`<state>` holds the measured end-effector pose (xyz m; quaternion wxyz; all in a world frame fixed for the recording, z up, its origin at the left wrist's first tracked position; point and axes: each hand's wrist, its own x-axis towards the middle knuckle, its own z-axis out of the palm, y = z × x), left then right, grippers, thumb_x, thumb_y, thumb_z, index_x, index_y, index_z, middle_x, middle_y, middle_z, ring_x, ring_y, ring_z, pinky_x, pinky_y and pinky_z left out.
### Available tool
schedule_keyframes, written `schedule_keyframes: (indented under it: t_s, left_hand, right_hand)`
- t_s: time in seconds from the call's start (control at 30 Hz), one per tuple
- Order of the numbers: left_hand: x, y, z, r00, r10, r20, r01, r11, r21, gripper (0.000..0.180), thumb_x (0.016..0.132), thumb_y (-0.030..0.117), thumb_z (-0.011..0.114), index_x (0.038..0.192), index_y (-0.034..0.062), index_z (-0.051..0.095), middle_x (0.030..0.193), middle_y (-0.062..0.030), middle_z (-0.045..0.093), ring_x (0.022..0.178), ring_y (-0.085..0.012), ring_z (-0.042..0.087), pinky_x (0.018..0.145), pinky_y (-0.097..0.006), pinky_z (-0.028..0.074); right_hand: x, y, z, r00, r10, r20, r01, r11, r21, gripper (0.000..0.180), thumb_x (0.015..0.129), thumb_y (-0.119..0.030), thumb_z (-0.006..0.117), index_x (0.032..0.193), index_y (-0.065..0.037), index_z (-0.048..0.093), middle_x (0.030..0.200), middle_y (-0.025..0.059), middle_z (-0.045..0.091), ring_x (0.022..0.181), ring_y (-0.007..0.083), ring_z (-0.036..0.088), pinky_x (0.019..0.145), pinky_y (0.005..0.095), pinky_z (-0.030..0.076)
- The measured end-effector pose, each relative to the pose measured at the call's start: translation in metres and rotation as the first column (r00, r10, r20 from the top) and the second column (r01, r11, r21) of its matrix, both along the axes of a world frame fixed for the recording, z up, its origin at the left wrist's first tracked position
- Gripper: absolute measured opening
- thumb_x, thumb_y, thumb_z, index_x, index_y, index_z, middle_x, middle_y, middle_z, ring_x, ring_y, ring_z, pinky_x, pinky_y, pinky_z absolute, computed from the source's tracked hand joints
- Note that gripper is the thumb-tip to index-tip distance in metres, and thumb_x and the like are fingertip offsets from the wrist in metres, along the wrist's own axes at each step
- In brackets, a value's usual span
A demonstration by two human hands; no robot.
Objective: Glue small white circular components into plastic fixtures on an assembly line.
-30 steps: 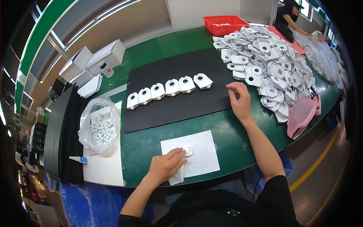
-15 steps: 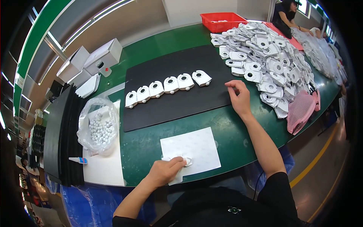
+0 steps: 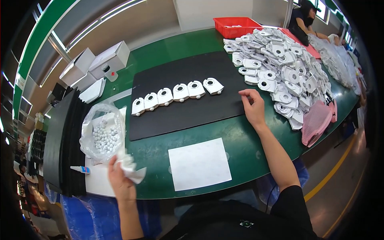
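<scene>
My left hand [image 3: 121,182] is closed on a crumpled white tissue [image 3: 131,167], raised above the left part of the table beside a clear plastic bag [image 3: 85,136] of small white balls [image 3: 106,138]. My right hand [image 3: 254,107] rests at the right edge of a black mat [image 3: 188,118], fingers loosely curved, thumb apart, holding nothing. Across the mat runs a row of several white plastic parts [image 3: 181,91], each with a round hole and a small white ball at its near edge. In front of me lies a white sheet of paper [image 3: 200,165].
A large heap of similar white parts [image 3: 288,72] covers the right side, with pink mesh fabric [image 3: 316,124] at its near end. At the back stands a red bin [image 3: 236,27]. Left are stacked black boards [image 3: 64,144], a small glue bottle [image 3: 81,169] and white boxes [image 3: 108,60]. A person [image 3: 304,20] sits far right.
My left hand has lifted off the paper sheet and swung left with the white tissue, coming near the bag of balls. My right hand has stayed almost in place.
</scene>
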<state>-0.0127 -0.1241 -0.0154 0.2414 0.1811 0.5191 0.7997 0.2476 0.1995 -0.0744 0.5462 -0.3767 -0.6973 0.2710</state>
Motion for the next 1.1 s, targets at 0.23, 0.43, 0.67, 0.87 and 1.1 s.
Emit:
schedule_keyframes:
  t_s: [0.23, 0.43, 0.67, 0.87, 1.1]
  left_hand:
    - [-0.086, -0.105, -0.029, 0.543, 0.260, -0.799, -0.701, 0.664, -0.261, 0.015, 0.086, 0.011, 0.056, 0.090, -0.0034, 0.059, 0.099, -0.0085, 0.055, 0.084, -0.0136, 0.055, 0.071, -0.024, 0.044]
    - [-0.111, -0.127, -0.059, 0.238, 0.030, -0.971, -0.910, 0.357, -0.212, 0.021, 0.086, 0.013, 0.057, 0.100, -0.0028, 0.057, 0.087, -0.0094, 0.052, 0.077, -0.0196, 0.051, 0.067, -0.027, 0.041]
    - [-0.157, -0.135, -0.005, 0.068, 0.224, -0.972, -0.997, 0.051, -0.058, 0.059, 0.080, 0.037, 0.065, 0.118, -0.0025, 0.043, 0.069, -0.0013, 0.032, 0.063, -0.0157, 0.036, 0.060, -0.030, 0.039]
    - [-0.190, -0.128, 0.003, 0.312, 0.060, -0.948, -0.943, -0.105, -0.317, 0.054, 0.082, 0.048, 0.054, 0.122, 0.0127, 0.045, 0.060, -0.0053, 0.047, 0.059, -0.0212, 0.051, 0.061, -0.037, 0.040]
    - [-0.205, -0.130, -0.011, 0.286, 0.036, -0.958, -0.954, 0.110, -0.280, 0.037, 0.086, 0.031, 0.055, 0.116, 0.0096, 0.050, 0.057, -0.0022, 0.042, 0.053, -0.0143, 0.042, 0.055, -0.032, 0.037]
  right_hand:
    - [-0.006, -0.005, 0.004, 0.999, 0.050, -0.009, -0.050, 0.999, -0.009, 0.010, 0.080, 0.000, 0.054, 0.085, -0.003, 0.062, 0.087, 0.0047, 0.057, 0.062, 0.0102, 0.052, 0.055, 0.0221, 0.042]
    - [-0.008, -0.004, 0.000, 0.998, 0.058, -0.001, -0.058, 0.998, -0.029, 0.010, 0.080, 0.001, 0.054, 0.085, -0.002, 0.062, 0.089, 0.0046, 0.057, 0.067, 0.0104, 0.053, 0.057, 0.0216, 0.043]
    - [-0.007, -0.010, 0.014, 0.996, 0.088, -0.012, -0.089, 0.991, -0.099, 0.010, 0.081, 0.001, 0.053, 0.086, -0.002, 0.061, 0.091, 0.0044, 0.057, 0.077, 0.0112, 0.054, 0.063, 0.0217, 0.043]
    - [-0.012, -0.018, 0.020, 0.990, 0.112, 0.084, -0.114, 0.993, 0.018, 0.013, 0.079, 0.005, 0.052, 0.086, -0.002, 0.061, 0.091, 0.0066, 0.057, 0.076, 0.0134, 0.054, 0.064, 0.0221, 0.043]
    - [-0.011, -0.018, 0.020, 0.991, 0.107, 0.078, -0.111, 0.992, 0.052, 0.015, 0.078, 0.007, 0.052, 0.086, -0.002, 0.061, 0.090, 0.0074, 0.057, 0.075, 0.0142, 0.053, 0.065, 0.0229, 0.044]
